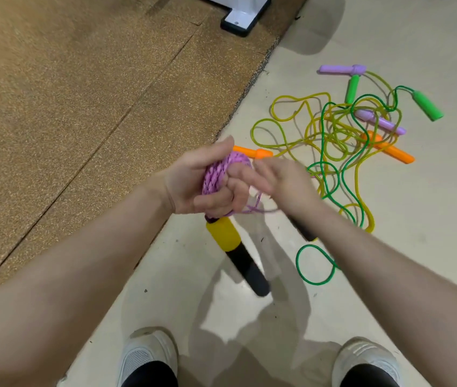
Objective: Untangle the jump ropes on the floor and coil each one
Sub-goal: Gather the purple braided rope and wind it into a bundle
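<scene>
Above the floor, left hand (pixel 193 182) clamps the purple coil (pixel 221 174) — right hand's (pixel 283 185) grip blurred, unclear.

1. The purple braided rope (pixel 225 173) is wound into a tight coil held above the floor, with a loose thin strand trailing from its lower right.
2. Its yellow-and-black handle (pixel 237 254) hangs below the coil, tilted down to the right; a second black handle end (pixel 304 230) shows under the right wrist.
3. The yellow rope (pixel 286 129) and the green rope (pixel 330 177) lie tangled together in loose loops on the pale floor.
4. Among the loops lie two orange handles (pixel 389 150), two green handles (pixel 428 106) and two purple handles (pixel 341 69).
5. One green loop (pixel 315 265) lies nearest the feet.
</scene>
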The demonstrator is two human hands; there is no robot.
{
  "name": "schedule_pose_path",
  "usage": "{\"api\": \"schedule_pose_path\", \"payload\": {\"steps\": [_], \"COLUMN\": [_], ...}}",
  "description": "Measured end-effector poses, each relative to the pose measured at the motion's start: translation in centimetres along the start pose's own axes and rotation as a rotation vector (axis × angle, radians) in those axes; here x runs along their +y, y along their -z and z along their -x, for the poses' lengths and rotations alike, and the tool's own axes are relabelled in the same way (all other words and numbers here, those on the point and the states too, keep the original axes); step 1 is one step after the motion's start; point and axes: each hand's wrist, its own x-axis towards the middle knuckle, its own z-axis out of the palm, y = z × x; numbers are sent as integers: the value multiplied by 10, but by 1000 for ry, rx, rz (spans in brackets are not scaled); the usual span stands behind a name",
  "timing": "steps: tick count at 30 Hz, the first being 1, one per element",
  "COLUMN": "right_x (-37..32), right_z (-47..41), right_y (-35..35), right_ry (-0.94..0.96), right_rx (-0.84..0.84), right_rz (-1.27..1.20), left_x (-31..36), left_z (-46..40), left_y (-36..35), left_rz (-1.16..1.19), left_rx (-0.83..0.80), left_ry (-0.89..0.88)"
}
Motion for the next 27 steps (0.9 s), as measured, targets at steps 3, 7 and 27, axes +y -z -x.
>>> {"api": "schedule_pose_path", "payload": {"steps": [3, 7, 27], "right_x": [3, -20, 6], "right_z": [21, 35, -2], "right_y": [-38, -60, -5], "right_ry": [35, 141, -325], "right_rx": [-326, -734, -85], "right_rz": [214, 442, -822], "left_x": [6, 2, -11], "left_z": [-7, -8, -6], "left_y": [-9, 3, -1], "left_rz": [-59, -140, -92], "left_rx": [493, 958, 84], "left_ry": [-142, -179, -9]}}
